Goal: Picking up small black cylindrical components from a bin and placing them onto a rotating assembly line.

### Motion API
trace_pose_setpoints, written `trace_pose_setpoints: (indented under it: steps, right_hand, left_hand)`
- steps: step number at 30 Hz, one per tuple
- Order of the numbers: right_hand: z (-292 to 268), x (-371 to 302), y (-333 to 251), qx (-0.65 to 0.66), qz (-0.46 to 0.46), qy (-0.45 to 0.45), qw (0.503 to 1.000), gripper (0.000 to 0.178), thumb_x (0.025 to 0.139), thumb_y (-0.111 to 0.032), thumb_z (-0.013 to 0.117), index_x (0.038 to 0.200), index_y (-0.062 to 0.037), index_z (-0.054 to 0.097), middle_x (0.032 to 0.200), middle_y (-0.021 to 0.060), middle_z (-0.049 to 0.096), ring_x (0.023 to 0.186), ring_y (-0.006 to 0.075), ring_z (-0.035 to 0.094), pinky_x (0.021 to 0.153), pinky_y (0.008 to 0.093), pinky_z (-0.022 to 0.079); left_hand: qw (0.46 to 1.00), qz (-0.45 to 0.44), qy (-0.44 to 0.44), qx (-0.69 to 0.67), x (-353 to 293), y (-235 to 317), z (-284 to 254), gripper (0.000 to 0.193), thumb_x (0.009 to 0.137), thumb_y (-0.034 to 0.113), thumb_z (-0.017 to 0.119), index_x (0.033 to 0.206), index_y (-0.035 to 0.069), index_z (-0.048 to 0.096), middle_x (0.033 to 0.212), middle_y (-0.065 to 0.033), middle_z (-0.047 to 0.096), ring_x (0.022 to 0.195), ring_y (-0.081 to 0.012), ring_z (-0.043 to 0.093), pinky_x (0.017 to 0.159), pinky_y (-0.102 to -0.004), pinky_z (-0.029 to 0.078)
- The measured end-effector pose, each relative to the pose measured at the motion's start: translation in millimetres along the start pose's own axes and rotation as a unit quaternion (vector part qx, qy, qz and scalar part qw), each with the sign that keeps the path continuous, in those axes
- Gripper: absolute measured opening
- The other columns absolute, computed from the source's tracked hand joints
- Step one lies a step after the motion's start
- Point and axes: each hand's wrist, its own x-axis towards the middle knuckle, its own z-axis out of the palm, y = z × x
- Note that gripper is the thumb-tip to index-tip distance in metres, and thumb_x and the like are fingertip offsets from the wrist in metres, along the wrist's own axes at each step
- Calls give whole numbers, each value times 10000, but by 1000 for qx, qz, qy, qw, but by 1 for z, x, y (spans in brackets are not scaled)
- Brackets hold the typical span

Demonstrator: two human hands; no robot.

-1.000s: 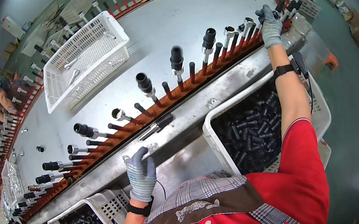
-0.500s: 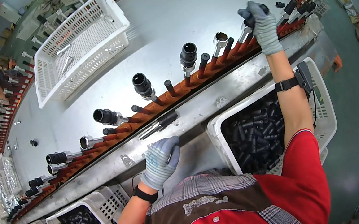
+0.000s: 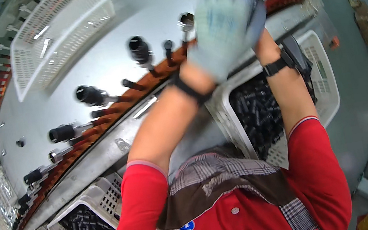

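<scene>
Grey-gloved left hand [image 3: 221,27] and right hand [image 3: 257,19] are overlapped by an orange-brown pegged rail [image 3: 164,70], upper centre of frame; grips cannot be told; two-handed part-handling is presumed, steadiness required.

Just beside the blurred left hand [image 3: 225,29], at twelve o'clock in my view, I see a silver socket [image 3: 186,21] on a red post, its open mouth uppermost. At eleven, a socket with a black sleeve [image 3: 139,50] leans slightly left; between them stands a black-ended rod [image 3: 168,46]. At ten, another black-sleeved socket [image 3: 89,95] tilts further over. I can't tell what the right hand [image 3: 258,20], partly covered, holds.
</scene>
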Motion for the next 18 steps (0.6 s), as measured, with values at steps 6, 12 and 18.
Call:
trace_pose_setpoints:
  steps: [6, 12, 18]
  right_hand:
    - [70, -17, -12, 550, 31, -103, 828, 401, 1030, -375, 339, 1316, -98, 381, 1254, 122, 502, 1151, 234, 494, 1058, 373, 381]
    - [124, -77, -48, 190, -101, -91, 972, 275, 1022, -245, 391, 1246, -92, 441, 1093, 73, 577, 1023, 186, 553, 865, 335, 500]
    - [126, -98, -22, 31, -62, -190, 979, 257, 1017, -195, 400, 1245, -89, 452, 1081, 66, 582, 997, 171, 561, 841, 331, 503]
  left_hand:
    - [982, 21, 3, 187, 26, -32, -11, 219, 918, 293, 541, 961, 85, 596, 890, -141, 624, 852, -302, 607, 772, -413, 481]
    - [974, -81, -95, 188, -13, -46, -82, 211, 914, 282, 543, 947, 83, 607, 870, -163, 625, 861, -329, 603, 777, -427, 480]
    - [967, -87, -83, 226, -2, -14, -102, 204, 909, 271, 545, 933, 82, 617, 850, -186, 626, 870, -357, 598, 781, -441, 478]
